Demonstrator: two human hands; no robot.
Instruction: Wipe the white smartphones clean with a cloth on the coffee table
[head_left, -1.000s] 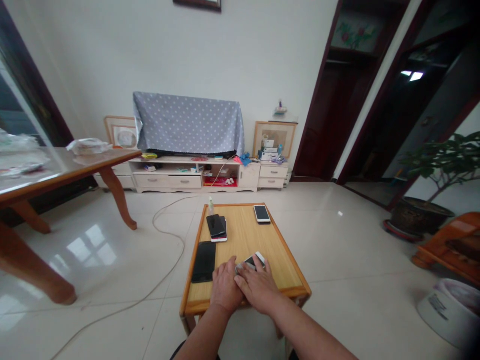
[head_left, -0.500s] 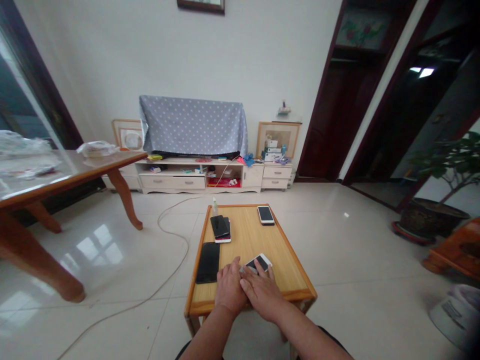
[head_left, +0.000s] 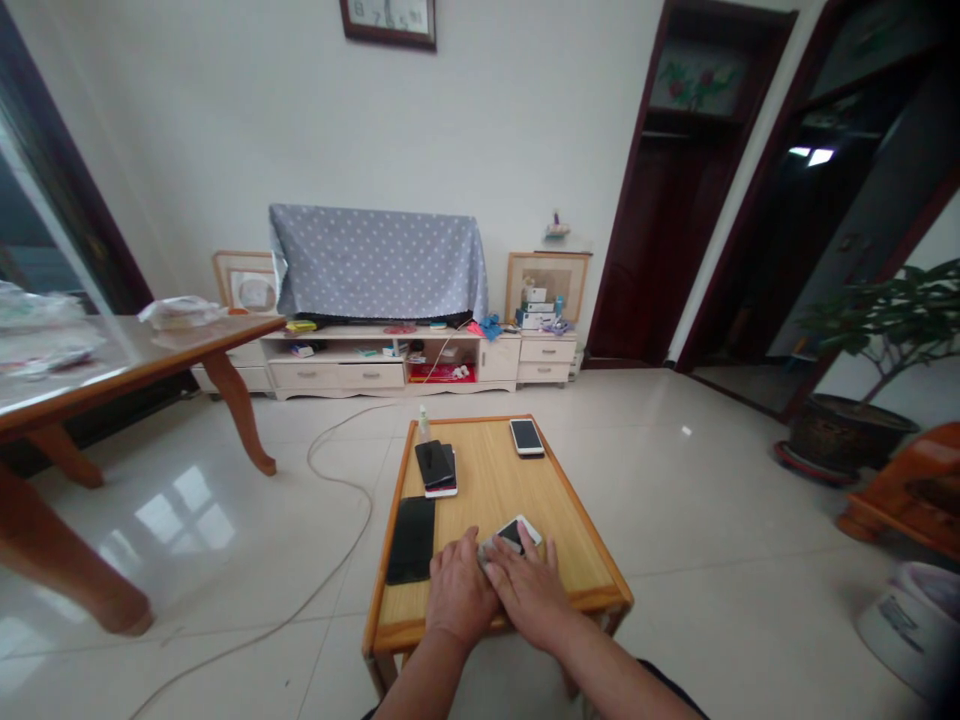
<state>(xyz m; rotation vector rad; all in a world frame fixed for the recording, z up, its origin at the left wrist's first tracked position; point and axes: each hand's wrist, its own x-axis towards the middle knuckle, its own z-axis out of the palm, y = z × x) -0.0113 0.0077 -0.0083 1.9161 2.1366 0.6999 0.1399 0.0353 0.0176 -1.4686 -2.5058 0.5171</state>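
A white phone [head_left: 517, 533] with a dark screen lies slanted near the front of the small wooden table [head_left: 487, 465]. My left hand [head_left: 459, 592] is at its lower left end, fingers bent and close together against it; its thumb is hidden. Over the phone's near part lies my right hand [head_left: 531, 595], fingers stretched out and spread, overlapping the left hand. Something pale shows under the right fingers, too small to make out. Left of my hands lies a large black tablet [head_left: 411, 540].
Stacked phones [head_left: 436, 466] lie at the table's back left, near a small clear bottle [head_left: 424, 425]. Another white phone [head_left: 526, 437] rests on a dark one at the back right. A cable [head_left: 352, 480] runs across the floor; a bucket [head_left: 911, 625] stands at right.
The whole view has shifted, bringing more of the wall clock into sight. My hands stay at the white phone, with the right fingers slightly shifted over it.
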